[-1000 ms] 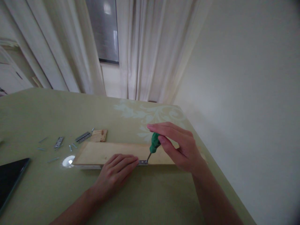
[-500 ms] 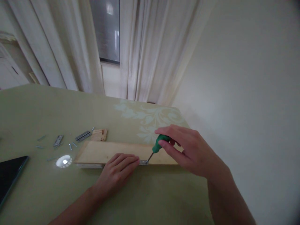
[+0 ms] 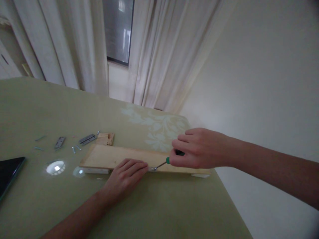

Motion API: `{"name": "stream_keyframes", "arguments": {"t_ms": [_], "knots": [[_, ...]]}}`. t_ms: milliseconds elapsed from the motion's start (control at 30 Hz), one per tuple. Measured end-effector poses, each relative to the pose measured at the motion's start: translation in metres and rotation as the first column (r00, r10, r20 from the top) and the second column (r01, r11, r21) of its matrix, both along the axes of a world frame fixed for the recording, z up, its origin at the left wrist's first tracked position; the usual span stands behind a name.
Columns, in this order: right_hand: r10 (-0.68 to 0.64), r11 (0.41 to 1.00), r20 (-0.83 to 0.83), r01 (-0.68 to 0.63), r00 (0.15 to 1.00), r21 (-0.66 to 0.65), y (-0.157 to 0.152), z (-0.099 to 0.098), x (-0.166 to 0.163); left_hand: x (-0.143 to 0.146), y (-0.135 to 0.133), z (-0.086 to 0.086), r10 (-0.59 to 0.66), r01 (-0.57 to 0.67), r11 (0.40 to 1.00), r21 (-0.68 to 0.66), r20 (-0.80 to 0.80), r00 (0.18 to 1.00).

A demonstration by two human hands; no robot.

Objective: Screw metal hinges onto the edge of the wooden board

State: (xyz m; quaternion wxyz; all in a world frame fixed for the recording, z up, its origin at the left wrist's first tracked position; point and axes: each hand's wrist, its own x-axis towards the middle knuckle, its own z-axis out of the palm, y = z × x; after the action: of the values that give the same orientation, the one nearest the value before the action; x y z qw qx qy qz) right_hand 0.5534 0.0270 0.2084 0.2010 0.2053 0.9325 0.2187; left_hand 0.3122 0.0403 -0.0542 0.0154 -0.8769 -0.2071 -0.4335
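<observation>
A long pale wooden board (image 3: 99, 156) lies across the table, raised on white supports. My left hand (image 3: 128, 174) is closed over its near edge, fingers together on top and thumb hidden. Just beyond those fingertips, part of a small metal hinge (image 3: 151, 169) shows at the board's edge. My right hand (image 3: 193, 149) is wrapped round the green handle of a screwdriver (image 3: 167, 160), hiding most of it. The screwdriver slants down to the left, its tip at the hinge. Whether a screw sits under the tip is too small to tell.
Behind the board's left end lie a small wood piece (image 3: 105, 138) and a metal hinge (image 3: 87, 139). Further left are another hinge (image 3: 59, 142) and several loose screws (image 3: 73, 150). A dark flat-screened device (image 3: 10, 172) lies at the left edge. The table (image 3: 174, 205) ends near a wall at right.
My right hand has turned over and closed more fully round the handle, its forearm swinging up to the right. The screwdriver leans lower. My left hand stays on the board; the view has shifted slightly.
</observation>
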Motion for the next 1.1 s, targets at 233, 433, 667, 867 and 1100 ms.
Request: {"name": "stream_keyframes", "arguments": {"t_ms": [233,433,667,867,1100], "knots": [[-0.657,0.741,0.056,0.658,0.751,-0.136,0.0,0.017,-0.024,0.0,0.001,-0.001,0.001,-0.001,1.0,0.008,-0.009,1.0],[-0.392,0.911,0.093,0.4,0.915,-0.096,0.007,0.026,-0.019,0.001,0.002,-0.005,0.008,-0.008,1.0,0.016,0.0,1.0],[-0.629,0.766,0.062,0.632,0.775,-0.122,-0.005,0.022,-0.023,0.001,0.002,-0.004,0.007,-0.007,1.0,0.025,-0.011,1.0],[-0.648,0.761,0.054,0.648,0.76,0.019,-0.007,0.02,-0.027,0.0,0.002,-0.005,0.012,-0.011,1.0,0.027,-0.022,1.0],[-0.67,0.737,0.003,0.666,0.742,-0.115,-0.005,0.016,-0.026,0.001,0.003,-0.005,0.011,-0.011,0.999,0.033,-0.002,1.0]]}}
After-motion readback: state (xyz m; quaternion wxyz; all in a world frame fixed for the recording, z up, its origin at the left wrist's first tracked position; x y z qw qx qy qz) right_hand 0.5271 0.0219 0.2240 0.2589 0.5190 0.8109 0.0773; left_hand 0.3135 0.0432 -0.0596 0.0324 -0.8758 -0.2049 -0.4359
